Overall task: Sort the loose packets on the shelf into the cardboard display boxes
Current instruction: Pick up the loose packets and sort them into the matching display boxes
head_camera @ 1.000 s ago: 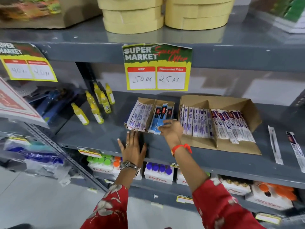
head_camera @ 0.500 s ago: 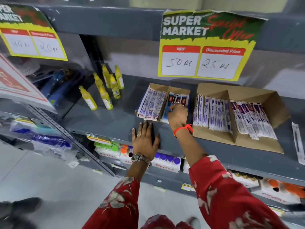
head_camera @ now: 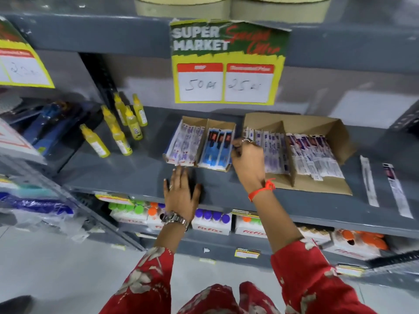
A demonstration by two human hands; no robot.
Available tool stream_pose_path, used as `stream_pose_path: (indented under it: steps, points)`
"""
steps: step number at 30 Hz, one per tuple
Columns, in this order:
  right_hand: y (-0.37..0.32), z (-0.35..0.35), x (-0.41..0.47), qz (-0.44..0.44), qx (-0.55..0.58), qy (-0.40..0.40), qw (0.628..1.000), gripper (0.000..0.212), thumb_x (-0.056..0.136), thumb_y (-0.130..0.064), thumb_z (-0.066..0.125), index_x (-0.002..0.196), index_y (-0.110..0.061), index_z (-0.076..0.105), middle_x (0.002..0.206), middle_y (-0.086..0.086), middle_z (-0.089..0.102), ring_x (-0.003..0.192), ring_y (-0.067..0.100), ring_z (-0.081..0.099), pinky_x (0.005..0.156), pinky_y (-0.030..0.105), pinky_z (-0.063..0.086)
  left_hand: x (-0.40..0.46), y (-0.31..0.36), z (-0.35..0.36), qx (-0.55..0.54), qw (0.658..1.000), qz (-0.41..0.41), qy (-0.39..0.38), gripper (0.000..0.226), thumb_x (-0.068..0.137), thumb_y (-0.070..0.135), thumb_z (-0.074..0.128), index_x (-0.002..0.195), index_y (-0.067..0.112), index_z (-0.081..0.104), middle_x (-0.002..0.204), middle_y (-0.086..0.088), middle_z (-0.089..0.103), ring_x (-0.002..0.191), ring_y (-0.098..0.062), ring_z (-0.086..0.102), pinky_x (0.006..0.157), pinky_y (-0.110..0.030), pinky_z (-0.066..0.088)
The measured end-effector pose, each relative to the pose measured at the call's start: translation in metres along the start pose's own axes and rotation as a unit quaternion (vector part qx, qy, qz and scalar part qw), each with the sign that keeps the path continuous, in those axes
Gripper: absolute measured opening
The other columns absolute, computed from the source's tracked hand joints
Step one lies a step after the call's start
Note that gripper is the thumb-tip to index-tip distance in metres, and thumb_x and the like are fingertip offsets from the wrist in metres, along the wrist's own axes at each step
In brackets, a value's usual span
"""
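Observation:
A small two-part cardboard box (head_camera: pixel 218 123) stands on the grey shelf (head_camera: pixel 136 173). Its left part holds white-and-purple packets (head_camera: pixel 186 143), its right part blue packets (head_camera: pixel 217 148). My right hand (head_camera: pixel 248 164) has its fingers curled against this box's right wall; whether it grips anything is hidden. My left hand (head_camera: pixel 181 191) lies flat and empty on the shelf's front edge, just below the box. To the right, a larger cardboard box (head_camera: pixel 317 123) holds rows of white-and-purple packets (head_camera: pixel 313 155). Two loose packets, one white (head_camera: pixel 368 180) and one purple-topped (head_camera: pixel 396 189), lie at the far right.
Several yellow bottles (head_camera: pixel 118 134) stand to the left of the small box. A green and yellow price sign (head_camera: pixel 226 64) hangs from the shelf above. White boxes of coloured-cap bottles (head_camera: pixel 212 223) fill the shelf below.
The blue packets now lie fully inside the small box. My right hand has moved from on top of them to the box's right wall. The camera has come closer.

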State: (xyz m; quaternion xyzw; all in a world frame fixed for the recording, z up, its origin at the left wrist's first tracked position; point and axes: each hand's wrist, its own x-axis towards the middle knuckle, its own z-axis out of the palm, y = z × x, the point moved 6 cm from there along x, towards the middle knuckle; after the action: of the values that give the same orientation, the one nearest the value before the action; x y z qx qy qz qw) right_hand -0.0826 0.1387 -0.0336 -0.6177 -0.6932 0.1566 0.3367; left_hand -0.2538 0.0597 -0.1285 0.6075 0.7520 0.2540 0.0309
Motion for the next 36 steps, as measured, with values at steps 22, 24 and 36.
stream_pose_path:
  steps: [22, 24, 36]
  points:
    - [0.24, -0.197, -0.052, 0.25, -0.115, 0.108, 0.955, 0.016, 0.079, 0.0, 0.051, 0.087, 0.006, 0.063, 0.098, 0.027, 0.066, 0.094, 0.042, 0.061, 0.071, 0.04, 0.048, -0.054, 0.291, 0.098, 0.059, 0.938, 0.331, -0.083, 0.058, 0.083, 0.043, 0.032, 0.128, 0.01, 0.046, 0.138, -0.011, 0.046, 0.131, -0.027, 0.037, 0.107, -0.054, -0.01]
    - [0.254, -0.194, -0.052, 0.268, -0.127, 0.082, 0.951, 0.019, 0.085, -0.007, 0.054, 0.094, 0.007, 0.063, 0.103, 0.027, 0.065, 0.098, 0.041, 0.061, 0.076, 0.04, 0.05, -0.057, 0.299, 0.104, 0.074, 0.938, 0.326, -0.091, 0.06, 0.082, 0.042, 0.032, 0.132, 0.011, 0.042, 0.141, -0.01, 0.043, 0.133, -0.027, 0.032, 0.105, -0.057, -0.014]
    - [0.28, -0.191, -0.043, 0.279, -0.145, 0.067, 0.947, 0.021, 0.086, -0.002, 0.05, 0.096, 0.009, 0.065, 0.102, 0.028, 0.066, 0.095, 0.042, 0.063, 0.075, 0.041, 0.053, -0.062, 0.301, 0.131, 0.087, 0.933, 0.333, -0.106, 0.062, 0.087, 0.044, 0.025, 0.135, 0.007, 0.036, 0.143, -0.011, 0.039, 0.135, -0.027, 0.029, 0.107, -0.052, -0.003]
